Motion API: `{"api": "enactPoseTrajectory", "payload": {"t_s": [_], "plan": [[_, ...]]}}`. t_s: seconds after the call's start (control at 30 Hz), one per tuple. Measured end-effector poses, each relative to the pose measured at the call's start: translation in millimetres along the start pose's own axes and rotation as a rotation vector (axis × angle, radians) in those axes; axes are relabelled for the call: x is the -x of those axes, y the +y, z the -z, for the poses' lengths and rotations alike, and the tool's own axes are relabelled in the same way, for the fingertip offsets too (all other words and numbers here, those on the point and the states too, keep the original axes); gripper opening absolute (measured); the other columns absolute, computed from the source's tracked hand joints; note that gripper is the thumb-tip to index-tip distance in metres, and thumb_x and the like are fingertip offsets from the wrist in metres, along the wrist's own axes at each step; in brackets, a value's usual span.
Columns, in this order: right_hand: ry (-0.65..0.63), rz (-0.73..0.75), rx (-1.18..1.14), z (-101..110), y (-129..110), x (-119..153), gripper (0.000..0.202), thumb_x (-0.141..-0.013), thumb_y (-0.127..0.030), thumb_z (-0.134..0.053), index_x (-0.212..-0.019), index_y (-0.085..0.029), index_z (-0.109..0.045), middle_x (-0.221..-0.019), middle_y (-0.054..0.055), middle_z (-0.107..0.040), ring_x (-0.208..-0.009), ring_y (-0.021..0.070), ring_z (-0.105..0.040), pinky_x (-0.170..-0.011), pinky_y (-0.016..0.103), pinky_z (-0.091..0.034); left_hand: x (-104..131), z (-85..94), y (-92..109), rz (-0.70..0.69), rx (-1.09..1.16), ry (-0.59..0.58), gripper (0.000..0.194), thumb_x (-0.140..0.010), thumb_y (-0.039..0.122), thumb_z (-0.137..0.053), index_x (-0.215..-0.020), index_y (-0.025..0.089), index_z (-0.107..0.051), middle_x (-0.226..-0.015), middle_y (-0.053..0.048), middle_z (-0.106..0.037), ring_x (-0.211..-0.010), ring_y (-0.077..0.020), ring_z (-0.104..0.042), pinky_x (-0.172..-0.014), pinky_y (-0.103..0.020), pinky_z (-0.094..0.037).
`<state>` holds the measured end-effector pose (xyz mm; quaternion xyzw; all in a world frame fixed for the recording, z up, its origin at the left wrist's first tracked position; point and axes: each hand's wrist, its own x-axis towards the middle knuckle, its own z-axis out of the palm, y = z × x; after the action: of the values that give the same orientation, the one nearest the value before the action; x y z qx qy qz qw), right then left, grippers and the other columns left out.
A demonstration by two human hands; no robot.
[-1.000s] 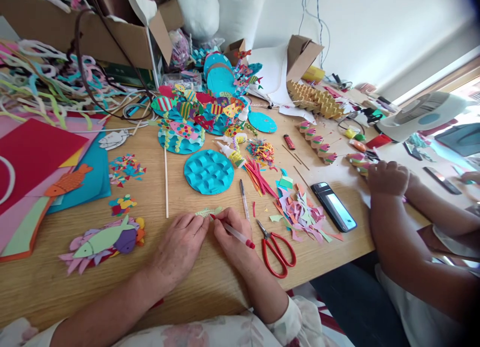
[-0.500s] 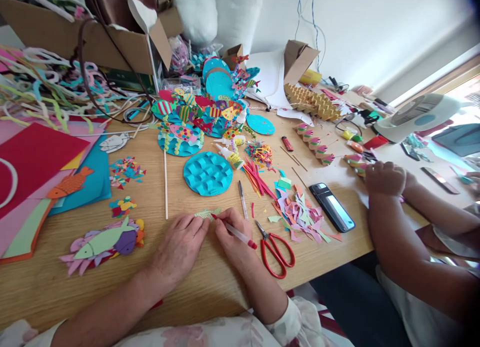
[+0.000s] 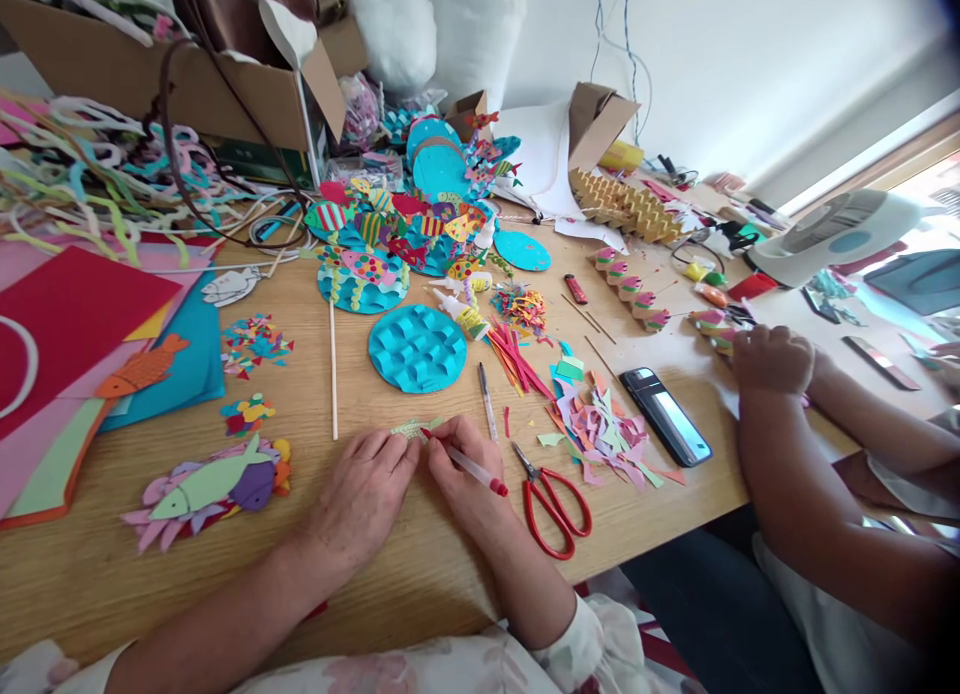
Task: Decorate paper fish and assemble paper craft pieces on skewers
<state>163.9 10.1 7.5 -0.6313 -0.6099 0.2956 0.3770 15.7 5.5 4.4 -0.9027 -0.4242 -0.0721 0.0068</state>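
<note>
My right hand (image 3: 463, 464) is closed round a red gel pen (image 3: 471, 466) with a clear barrel. Its red tip touches a small light green paper cutout (image 3: 409, 429) that bears a drawn scale-like pattern. My left hand (image 3: 367, 484) presses the cutout to the table with its fingertips, hiding part of it. Red-handled scissors (image 3: 553, 504) lie partly open to the right of my right hand. Beyond that hand rests another pen (image 3: 487, 402). A woven blue paper disc (image 3: 417, 348) is just past my hands.
Stacked paper fish (image 3: 206, 489) and coloured sheets (image 3: 90, 324) lie left, near a white stick (image 3: 334, 374). Paper scraps (image 3: 604, 424) and a phone (image 3: 665, 416) are on the right. Another person's hands (image 3: 772, 359) work at the right over a patterned folded piece (image 3: 712, 329).
The pen in my right hand has shifted slightly left over the green cutout. My left hand keeps its place, and the surrounding things look the same.
</note>
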Motion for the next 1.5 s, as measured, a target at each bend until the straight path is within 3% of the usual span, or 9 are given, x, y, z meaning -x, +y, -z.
{"api": "enactPoseTrajectory", "payload": {"t_s": [0.43,0.67,1.5], "plan": [[0.003,0.042,-0.009,0.7,1.0,1.6,0.008,-0.075,-0.022,-0.047,-0.067,-0.021,-0.049,-0.052,-0.005,-0.051,-0.045,0.0091,-0.046,-0.046,0.02,-0.035,0.1,0.8,0.1,0.002,0.018,-0.001,0.032,-0.084,0.011,-0.052,-0.115,0.01,-0.056,-0.088,-0.006,-0.058,-0.086,-0.0228,-0.05,-0.077,-0.038,-0.045],[0.021,-0.008,-0.055,1.9,3.5,1.6,0.006,-0.074,-0.023,-0.048,-0.07,-0.021,-0.051,-0.05,-0.006,-0.047,-0.042,0.009,-0.043,-0.043,0.02,-0.032,0.0,0.5,0.2,0.002,0.013,-0.01,0.032,-0.085,0.011,-0.05,-0.116,0.012,-0.055,-0.089,-0.006,-0.058,-0.087,-0.0228,-0.051,-0.076,-0.038,-0.045],[0.002,0.005,-0.01,4.1,-0.4,2.2,0.007,-0.073,-0.021,-0.047,-0.066,-0.021,-0.048,-0.052,-0.006,-0.047,-0.045,0.0089,-0.043,-0.045,0.02,-0.033,0.6,1.0,0.8,-0.005,-0.041,-0.025,0.034,-0.085,0.011,-0.049,-0.119,0.011,-0.054,-0.09,-0.006,-0.058,-0.087,-0.0225,-0.051,-0.077,-0.038,-0.046]]}}
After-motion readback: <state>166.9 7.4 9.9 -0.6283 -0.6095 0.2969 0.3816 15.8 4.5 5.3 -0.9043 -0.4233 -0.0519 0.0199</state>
